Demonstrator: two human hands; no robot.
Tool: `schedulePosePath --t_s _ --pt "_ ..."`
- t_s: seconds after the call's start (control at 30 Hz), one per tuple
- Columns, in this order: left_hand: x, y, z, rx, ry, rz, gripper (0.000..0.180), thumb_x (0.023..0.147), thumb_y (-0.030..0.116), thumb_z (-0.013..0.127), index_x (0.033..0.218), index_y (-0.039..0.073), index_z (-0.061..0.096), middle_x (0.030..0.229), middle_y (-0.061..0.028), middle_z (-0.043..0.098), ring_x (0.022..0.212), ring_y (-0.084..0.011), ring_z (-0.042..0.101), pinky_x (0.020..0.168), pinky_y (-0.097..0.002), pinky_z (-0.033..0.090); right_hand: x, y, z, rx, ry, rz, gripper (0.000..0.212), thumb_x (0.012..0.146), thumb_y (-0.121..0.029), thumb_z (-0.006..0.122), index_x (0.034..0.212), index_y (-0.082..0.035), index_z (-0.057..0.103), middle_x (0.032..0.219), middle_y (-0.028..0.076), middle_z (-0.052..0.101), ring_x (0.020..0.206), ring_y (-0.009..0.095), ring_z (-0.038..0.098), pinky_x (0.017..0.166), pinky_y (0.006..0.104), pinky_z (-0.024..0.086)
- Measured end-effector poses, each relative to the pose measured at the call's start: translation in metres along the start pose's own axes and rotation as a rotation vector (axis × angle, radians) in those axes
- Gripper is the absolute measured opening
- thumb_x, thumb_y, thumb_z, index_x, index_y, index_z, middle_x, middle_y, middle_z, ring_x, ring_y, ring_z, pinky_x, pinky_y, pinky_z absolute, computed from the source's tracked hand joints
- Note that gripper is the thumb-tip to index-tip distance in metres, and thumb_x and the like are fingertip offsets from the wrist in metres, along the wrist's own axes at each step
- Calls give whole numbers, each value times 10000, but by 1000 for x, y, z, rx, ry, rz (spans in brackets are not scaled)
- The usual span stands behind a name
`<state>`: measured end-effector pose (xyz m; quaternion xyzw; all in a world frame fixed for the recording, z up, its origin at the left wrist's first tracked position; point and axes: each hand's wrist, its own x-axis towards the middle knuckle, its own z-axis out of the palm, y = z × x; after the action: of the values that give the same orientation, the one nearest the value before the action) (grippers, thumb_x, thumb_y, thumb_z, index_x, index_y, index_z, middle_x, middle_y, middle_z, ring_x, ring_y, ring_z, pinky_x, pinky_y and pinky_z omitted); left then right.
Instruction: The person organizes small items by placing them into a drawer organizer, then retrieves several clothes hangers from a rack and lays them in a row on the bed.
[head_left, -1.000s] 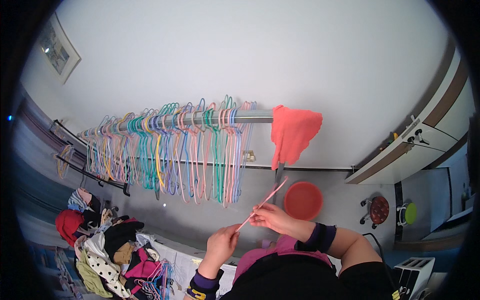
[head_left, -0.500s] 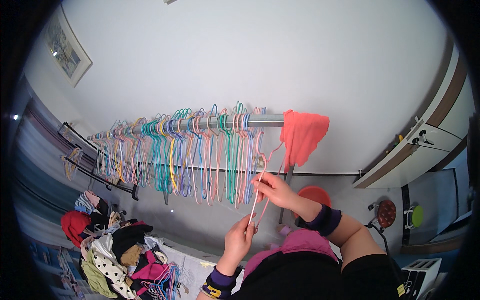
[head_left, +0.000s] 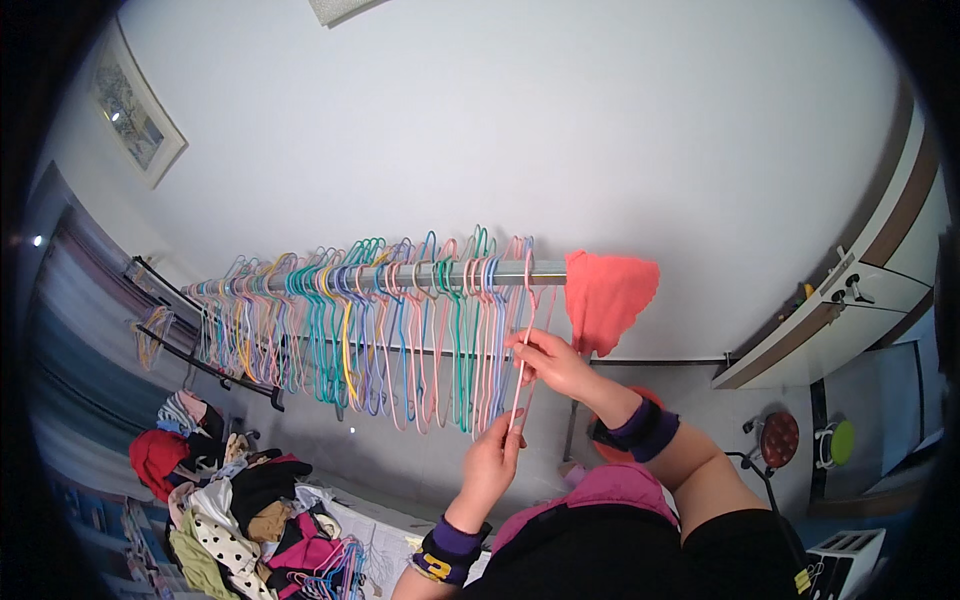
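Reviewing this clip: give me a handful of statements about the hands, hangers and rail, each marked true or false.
1. Both hands, the left hand and the right hand, grip the pink hanger. True.
2. The rail is bare. False: many coloured hangers hang on it.
3. A coral garment hangs at the rail's right end. True.
4. The clothes pile lies lower right. False: lower left.

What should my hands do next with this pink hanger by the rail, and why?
Probably lift the pink hanger a little so its hook clears the metal rail, then draw it toward you. Your right hand grips it partway up, your left hand holds its lower end, and its hook seems to sit at the rail among the other hangers.
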<state>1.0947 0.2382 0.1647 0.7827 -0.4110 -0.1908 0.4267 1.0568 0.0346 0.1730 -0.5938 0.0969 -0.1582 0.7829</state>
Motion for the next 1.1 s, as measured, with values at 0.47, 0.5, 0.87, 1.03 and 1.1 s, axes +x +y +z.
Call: schedulePosePath --t_s 0.47,0.5,0.87,1.03,1.1 --pt "60 -16 -15 355 450 252 791 760 153 732 1408 -15 312 1345 -261 353 1229 -437 376 1036 -483 317 21 41 -15 -129 223 -177 489 934 -198 594 1337 -36 369 1100 108 568 1012 170 578 844 312 479" --pt "67 -14 -14 371 485 246 813 756 152 740 1415 -22 296 1358 -259 348 1236 -438 370 1043 -476 312 27 44 -16 -128 225 -177 489 934 -198 594 1337 -36 369 1100 108 568 1012 170 578 844 312 479" --pt "96 -16 -2 306 373 32 909 708 133 786 1410 -75 248 1227 -245 457 1110 -367 496 929 -398 433 62 47 12 -25 92 -118 515 913 -97 574 1363 -22 334 1040 58 573 917 112 557 775 274 482" --pt "89 -28 -1 301 368 57 900 729 76 747 1433 -53 200 1117 -222 479 992 -376 552 838 -410 478 71 44 29 221 49 -46 512 910 -96 589 1361 -24 357 1036 43 575 919 115 564 805 271 467" --pt "86 -32 1 315 370 69 893 736 50 727 1441 -40 187 1120 -221 486 985 -374 558 825 -406 484 74 42 30 306 7 56 475 902 -85 599 1334 -27 412 1057 49 592 955 129 575 852 282 450"
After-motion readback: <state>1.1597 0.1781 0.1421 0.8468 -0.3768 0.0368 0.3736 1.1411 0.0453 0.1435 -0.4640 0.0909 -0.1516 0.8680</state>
